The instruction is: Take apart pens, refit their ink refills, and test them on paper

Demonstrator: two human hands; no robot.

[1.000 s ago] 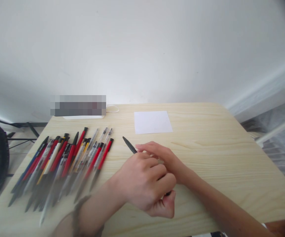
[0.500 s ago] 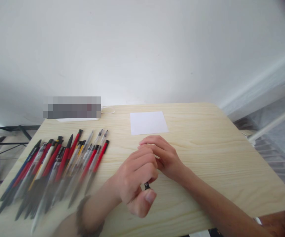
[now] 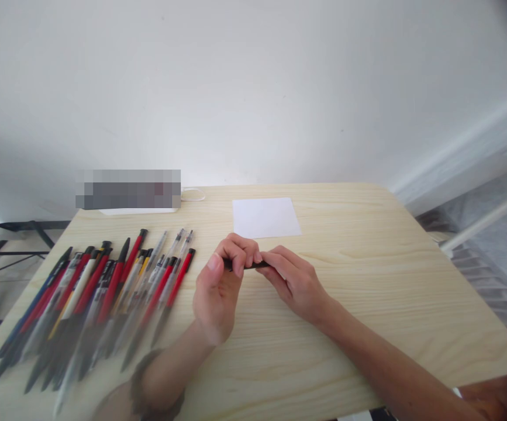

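One black pen (image 3: 255, 265) near the white paper (image 3: 265, 217). Red, black, blue, yellow and see-through pens (image 3: 104, 286) left of the paper. Pale counter (image 3: 367, 263) with wood lines under the paper.

1 head-worn view; faces forward, down over the table (image 3: 367, 316) toward the wall (image 3: 253, 88); left hand (image 3: 218, 292), right hand (image 3: 295, 283) near.

Slim black pen (image 3: 253, 265), mostly hidden by my fingers. It's held roughly level and sideways, one end pinched in my left hand (image 3: 218, 286), the other in my right hand (image 3: 295, 280).
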